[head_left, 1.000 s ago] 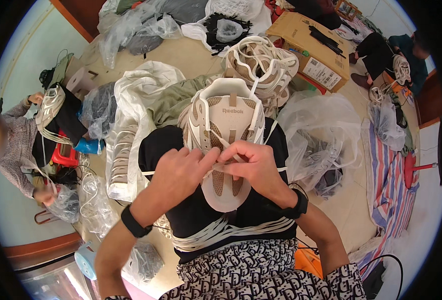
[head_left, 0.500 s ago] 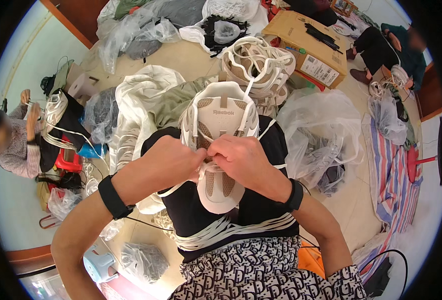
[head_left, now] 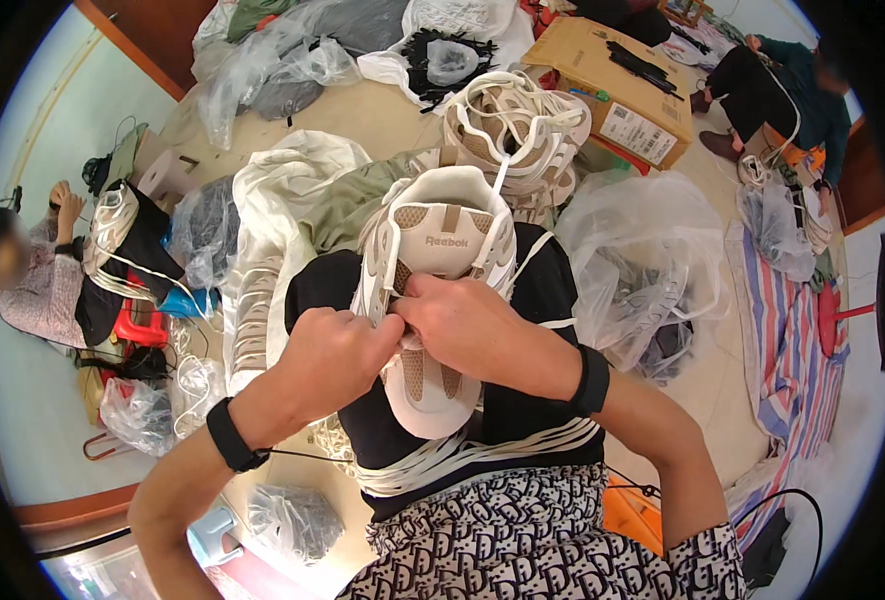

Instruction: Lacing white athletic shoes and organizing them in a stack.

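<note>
A white and beige shoe upper lies on a black cloth over my lap, heel end away from me. My left hand and my right hand meet over its lacing area, fingers pinched together on a white lace. A thin white lace end runs off to the right across the black cloth. Each wrist wears a black band. A bundle of white laces lies across my lap just below the upper.
A stack of more uppers stands beyond the shoe, a cardboard box behind it. Clear plastic bags lie right and left. One person sits at the far left, another at the upper right. A striped mat lies right.
My left arm has swung in slightly and both hands have shifted a little up the shoe's lacing area. The pinch on the lace stays.
</note>
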`<state>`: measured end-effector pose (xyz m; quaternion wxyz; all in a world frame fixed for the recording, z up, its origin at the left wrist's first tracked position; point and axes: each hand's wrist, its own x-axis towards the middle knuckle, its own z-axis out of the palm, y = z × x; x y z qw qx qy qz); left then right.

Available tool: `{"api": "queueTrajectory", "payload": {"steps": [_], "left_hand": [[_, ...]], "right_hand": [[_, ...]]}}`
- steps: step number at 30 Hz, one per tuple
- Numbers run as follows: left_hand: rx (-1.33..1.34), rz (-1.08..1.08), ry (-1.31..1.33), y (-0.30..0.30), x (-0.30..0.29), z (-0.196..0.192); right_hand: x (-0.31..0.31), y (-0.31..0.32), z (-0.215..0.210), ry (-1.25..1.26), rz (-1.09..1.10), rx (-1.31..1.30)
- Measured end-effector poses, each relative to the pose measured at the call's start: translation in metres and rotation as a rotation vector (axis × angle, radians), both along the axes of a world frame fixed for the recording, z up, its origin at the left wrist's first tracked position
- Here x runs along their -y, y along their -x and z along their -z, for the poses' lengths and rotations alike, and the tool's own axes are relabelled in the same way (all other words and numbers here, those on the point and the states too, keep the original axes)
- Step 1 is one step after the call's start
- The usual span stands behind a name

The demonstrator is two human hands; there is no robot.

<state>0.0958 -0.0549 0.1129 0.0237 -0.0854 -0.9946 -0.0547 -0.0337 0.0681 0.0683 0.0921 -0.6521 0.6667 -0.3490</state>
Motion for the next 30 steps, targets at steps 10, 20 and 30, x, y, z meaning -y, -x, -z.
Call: {"api": "queueTrajectory", "payload": {"steps": [10, 20, 30], "left_hand": [[-0.217, 0.03, 0.144, -0.006, -0.003, 0.013], [-0.216, -0.001, 0.094, -0.009, -0.008, 0.032], [-0.27, -0.218, -0.427, 0.004, -0.033, 0.027]], "right_hand": [[0.016, 0.025, -0.001, -0.162, -0.316, -0.163], [-0.013, 0.032, -0.014, 0.048, -0.147, -0.363], [-0.035, 0.024, -0.023, 0.364, -0.068, -0.086]]}}
